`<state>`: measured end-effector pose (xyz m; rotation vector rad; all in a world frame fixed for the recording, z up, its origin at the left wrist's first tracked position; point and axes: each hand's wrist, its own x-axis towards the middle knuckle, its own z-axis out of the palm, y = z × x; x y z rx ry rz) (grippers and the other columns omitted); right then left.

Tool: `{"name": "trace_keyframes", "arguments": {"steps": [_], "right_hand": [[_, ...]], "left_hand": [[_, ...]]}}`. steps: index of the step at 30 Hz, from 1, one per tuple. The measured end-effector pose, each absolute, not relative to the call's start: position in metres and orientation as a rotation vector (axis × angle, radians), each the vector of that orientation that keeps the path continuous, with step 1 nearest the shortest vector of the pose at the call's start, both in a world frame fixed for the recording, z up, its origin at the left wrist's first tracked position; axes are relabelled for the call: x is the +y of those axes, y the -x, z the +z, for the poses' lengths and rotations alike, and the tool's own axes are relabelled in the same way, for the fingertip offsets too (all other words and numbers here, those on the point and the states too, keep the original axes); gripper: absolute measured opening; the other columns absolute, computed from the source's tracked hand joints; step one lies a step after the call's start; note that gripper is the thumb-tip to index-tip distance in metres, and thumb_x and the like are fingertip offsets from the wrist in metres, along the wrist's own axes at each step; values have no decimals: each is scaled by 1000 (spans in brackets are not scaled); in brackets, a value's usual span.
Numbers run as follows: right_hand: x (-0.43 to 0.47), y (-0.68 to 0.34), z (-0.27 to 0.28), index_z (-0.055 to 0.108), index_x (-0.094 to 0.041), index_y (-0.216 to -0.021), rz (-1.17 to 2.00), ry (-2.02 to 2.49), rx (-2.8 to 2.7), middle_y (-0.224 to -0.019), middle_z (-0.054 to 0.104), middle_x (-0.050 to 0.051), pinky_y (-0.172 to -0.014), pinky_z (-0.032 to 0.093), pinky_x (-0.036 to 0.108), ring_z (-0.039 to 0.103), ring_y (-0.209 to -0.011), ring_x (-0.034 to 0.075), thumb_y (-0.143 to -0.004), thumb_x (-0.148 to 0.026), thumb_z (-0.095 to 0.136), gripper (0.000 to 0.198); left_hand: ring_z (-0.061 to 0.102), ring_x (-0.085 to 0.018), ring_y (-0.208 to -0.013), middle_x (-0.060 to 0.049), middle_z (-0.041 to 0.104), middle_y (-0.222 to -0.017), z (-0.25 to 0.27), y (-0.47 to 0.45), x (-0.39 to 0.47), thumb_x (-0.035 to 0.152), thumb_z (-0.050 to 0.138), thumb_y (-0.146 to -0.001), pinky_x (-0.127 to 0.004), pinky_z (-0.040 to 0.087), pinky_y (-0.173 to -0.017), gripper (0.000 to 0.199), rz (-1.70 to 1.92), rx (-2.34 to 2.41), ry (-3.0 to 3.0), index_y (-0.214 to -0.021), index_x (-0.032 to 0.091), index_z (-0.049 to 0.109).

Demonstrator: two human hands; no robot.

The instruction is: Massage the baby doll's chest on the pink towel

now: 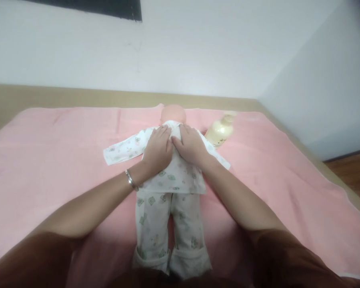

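Note:
A baby doll (173, 113) lies stretched out, its bald head toward the wall and its legs toward me. It wears a white printed top (171, 180) with long sleeves spread to both sides, and matching trousers (153, 224) with turned-up cuffs. My left hand (159, 148) rests flat on the upper left of the top, fingers extended; a silver bracelet (130, 179) circles that wrist. On the upper right, my right hand (190, 144) lies flat too, its thumb close to the left hand. Neither hand grips anything. The doll's face does not show.
A pink cloth (63, 160) covers most of the wooden surface (87, 96) under the doll. A cream pump bottle (220, 131) is by the doll's right-hand sleeve. Behind stands a white wall (198, 52) with a dark panel (108, 7); wooden floor (352, 170) shows at right.

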<state>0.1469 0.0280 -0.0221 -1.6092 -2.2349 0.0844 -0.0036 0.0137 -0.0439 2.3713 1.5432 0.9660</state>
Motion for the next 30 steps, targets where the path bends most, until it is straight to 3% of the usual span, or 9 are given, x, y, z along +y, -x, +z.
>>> {"name": "trace_keyframes", "arguments": {"steps": [4, 11, 16, 19, 30], "right_hand": [[22, -143, -19, 58, -6, -119, 30, 1653, -2252, -116, 68, 20, -102, 45, 47, 60, -110, 33, -101, -38, 35, 43], [-3, -126, -21, 55, 4, -130, -212, 1655, -2242, -122, 65, 27, -104, 44, 49, 57, -120, 37, -103, -29, 24, 53], [3, -127, -21, 51, 4, -139, -115, 1588, -2229, -139, 58, 26, -114, 40, 49, 51, -132, 35, -98, -24, 30, 54], [13, -131, -24, 43, 6, -146, -8, 1560, -2220, -150, 49, 25, -122, 32, 48, 44, -141, 35, -96, -26, 33, 59], [15, -132, -29, 40, 6, -148, 54, 1562, -2199, -154, 44, 25, -124, 29, 50, 39, -145, 35, -97, -29, 32, 62]], "left_hand": [[40, -30, -148, -13, 52, -152, -43, 11, 28, 28, 38, -93, -54, 27, -128, 51, 965, 1583, -2169, -138, 12, 54], [49, -29, -137, -12, 60, -141, -44, 15, 44, 33, 37, -90, -52, 32, -124, 48, 1025, 1624, -2033, -128, 15, 60], [59, -28, -117, -13, 68, -120, -38, 12, 38, 30, 36, -89, -51, 44, -112, 39, 1059, 1591, -2084, -112, 16, 64], [57, -28, -122, -11, 67, -125, -39, 13, 37, 31, 36, -89, -49, 41, -116, 40, 1065, 1601, -2080, -114, 17, 63], [56, -28, -125, -12, 66, -129, -40, 14, 38, 32, 37, -88, -49, 39, -118, 44, 1054, 1608, -2061, -120, 16, 63]]}}
